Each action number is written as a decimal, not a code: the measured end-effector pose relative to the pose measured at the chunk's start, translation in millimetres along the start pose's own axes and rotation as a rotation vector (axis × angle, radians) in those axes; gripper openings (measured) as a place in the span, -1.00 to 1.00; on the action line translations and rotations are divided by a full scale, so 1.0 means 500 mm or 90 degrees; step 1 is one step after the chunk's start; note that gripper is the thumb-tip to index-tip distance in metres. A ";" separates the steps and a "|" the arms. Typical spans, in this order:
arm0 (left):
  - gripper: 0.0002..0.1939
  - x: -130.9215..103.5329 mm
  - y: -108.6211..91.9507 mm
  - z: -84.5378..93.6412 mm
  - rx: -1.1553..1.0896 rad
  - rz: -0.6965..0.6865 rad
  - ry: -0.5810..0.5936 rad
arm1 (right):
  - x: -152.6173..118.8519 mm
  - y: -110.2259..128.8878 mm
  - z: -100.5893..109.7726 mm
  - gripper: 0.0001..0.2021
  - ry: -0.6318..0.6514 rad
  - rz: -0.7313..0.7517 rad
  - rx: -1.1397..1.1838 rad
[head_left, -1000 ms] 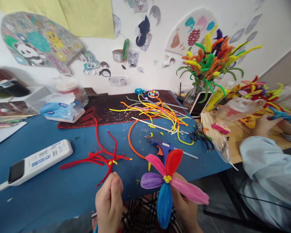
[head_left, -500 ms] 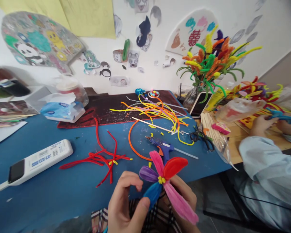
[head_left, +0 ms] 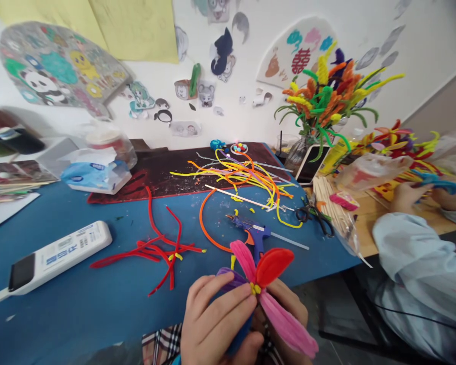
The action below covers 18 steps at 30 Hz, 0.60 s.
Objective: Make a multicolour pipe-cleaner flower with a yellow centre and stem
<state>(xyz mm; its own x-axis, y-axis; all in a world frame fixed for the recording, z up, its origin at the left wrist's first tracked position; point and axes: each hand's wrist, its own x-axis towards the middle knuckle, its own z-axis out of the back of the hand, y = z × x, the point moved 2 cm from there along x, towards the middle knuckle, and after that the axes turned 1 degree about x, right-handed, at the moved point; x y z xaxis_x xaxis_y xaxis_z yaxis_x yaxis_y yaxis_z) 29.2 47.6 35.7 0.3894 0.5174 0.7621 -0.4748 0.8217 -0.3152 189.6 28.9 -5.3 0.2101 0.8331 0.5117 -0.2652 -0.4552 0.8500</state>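
A pipe-cleaner flower (head_left: 272, 267) with pink, red, purple and blue petals and a yellow centre is held up at the near table edge. My left hand (head_left: 216, 319) lies over its purple and blue petals, fingertips at the yellow centre and thumb below, closed on them. Behind the flower, my right hand (head_left: 289, 304) supports it from the right; most of its fingers are hidden by the petals. A blue hot glue gun (head_left: 256, 234) lies just beyond the flower. Red pipe cleaners (head_left: 161, 248) lie in a loose heap to the left.
Yellow and orange pipe cleaners (head_left: 247, 177) spread over a dark mat (head_left: 148, 172). Black scissors (head_left: 317, 215) lie by wooden sticks (head_left: 327, 197). A white device (head_left: 61, 256) and a tissue pack (head_left: 95, 172) stand left. A co-worker's sleeve (head_left: 406, 253) is at right, beside a flower vase (head_left: 298, 154).
My left hand has moved from beside the flower onto its purple and blue petals, and its fingers have closed over them. The flower has shifted slightly, and the view has moved a little.
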 end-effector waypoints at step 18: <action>-0.75 -0.009 -0.009 -0.016 0.015 0.002 -0.025 | -0.020 -0.023 0.000 -0.75 -0.018 0.070 -0.007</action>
<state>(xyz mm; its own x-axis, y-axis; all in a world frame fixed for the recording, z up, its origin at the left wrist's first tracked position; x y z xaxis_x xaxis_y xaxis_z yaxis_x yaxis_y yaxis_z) 35.9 43.4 29.2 0.3570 0.5096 0.7829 -0.4950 0.8140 -0.3041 190.5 25.9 -19.9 0.2064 0.7690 0.6050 -0.2978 -0.5396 0.7875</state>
